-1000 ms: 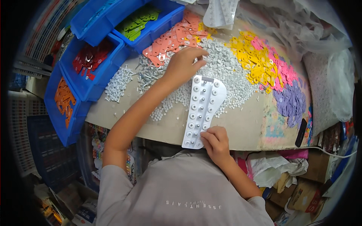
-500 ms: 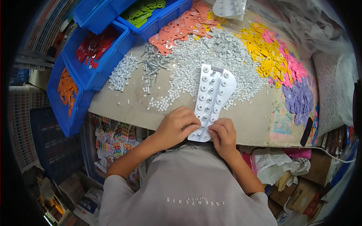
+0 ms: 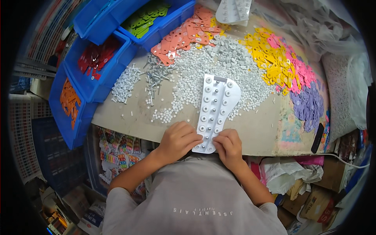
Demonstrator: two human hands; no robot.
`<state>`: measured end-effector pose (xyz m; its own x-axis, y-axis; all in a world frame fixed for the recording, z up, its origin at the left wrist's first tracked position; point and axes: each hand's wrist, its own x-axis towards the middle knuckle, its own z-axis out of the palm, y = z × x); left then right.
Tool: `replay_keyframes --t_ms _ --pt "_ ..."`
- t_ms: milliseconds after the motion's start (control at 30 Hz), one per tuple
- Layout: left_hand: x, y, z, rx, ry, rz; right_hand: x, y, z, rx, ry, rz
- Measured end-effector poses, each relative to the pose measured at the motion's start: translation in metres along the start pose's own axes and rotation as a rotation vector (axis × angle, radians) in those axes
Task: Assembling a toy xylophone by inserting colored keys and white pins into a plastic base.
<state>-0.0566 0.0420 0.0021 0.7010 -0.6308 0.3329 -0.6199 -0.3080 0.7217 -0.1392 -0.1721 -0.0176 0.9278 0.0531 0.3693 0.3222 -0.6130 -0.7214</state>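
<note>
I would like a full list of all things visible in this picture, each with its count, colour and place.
white tray: one, white with rows of round sockets, table centre, near edge
white caps: a heap, white, behind the tray
screws: a loose pile, silver, left of the caps
salmon tags: a heap, far centre
yellow tags: a heap, far right
pink tags: a heap, beside the yellow
purple tags: a heap, right edge
blue bins: several, left, holding orange, red and green tags
left hand: on the tray's near left edge
right hand: on the tray's near end
</note>
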Motion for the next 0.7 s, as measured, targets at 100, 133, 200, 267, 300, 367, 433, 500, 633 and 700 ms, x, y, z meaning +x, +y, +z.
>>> replay_keyframes --t_ms 100,133,200,267,300,367,433,500,633,700 --pt "-0.007 -0.005 0.004 -0.025 0.044 -0.013 0.000 -0.001 0.000 0.001 0.004 -0.008" --pt "-0.004 -0.006 0.002 -0.023 0.043 -0.009 0.000 0.000 0.000 -0.003 0.003 -0.005" --pt "0.012 -0.011 -0.005 -0.076 -0.054 0.129 -0.001 0.001 0.001 -0.011 0.007 -0.001" --pt "0.041 -0.021 -0.013 -0.039 0.017 0.081 -0.002 0.002 0.001 0.007 0.010 -0.019" --pt "0.061 -0.030 -0.013 -0.006 0.084 0.033 -0.003 0.004 -0.001 0.000 0.015 -0.018" --pt "0.108 -0.051 -0.012 0.042 0.249 0.006 -0.002 0.005 -0.005 0.075 0.106 -0.003" --pt "0.149 -0.076 -0.014 0.150 0.240 0.076 0.008 0.011 -0.017 -0.024 0.167 0.022" --pt "0.176 -0.102 -0.010 0.183 0.203 0.072 0.026 0.019 -0.032 -0.120 0.229 0.049" --pt "0.201 -0.126 0.000 0.341 0.048 0.030 0.065 0.041 -0.059 -0.310 0.224 0.223" --pt "0.205 -0.130 0.004 0.346 0.030 0.042 0.080 0.050 -0.066 -0.372 0.195 0.246"
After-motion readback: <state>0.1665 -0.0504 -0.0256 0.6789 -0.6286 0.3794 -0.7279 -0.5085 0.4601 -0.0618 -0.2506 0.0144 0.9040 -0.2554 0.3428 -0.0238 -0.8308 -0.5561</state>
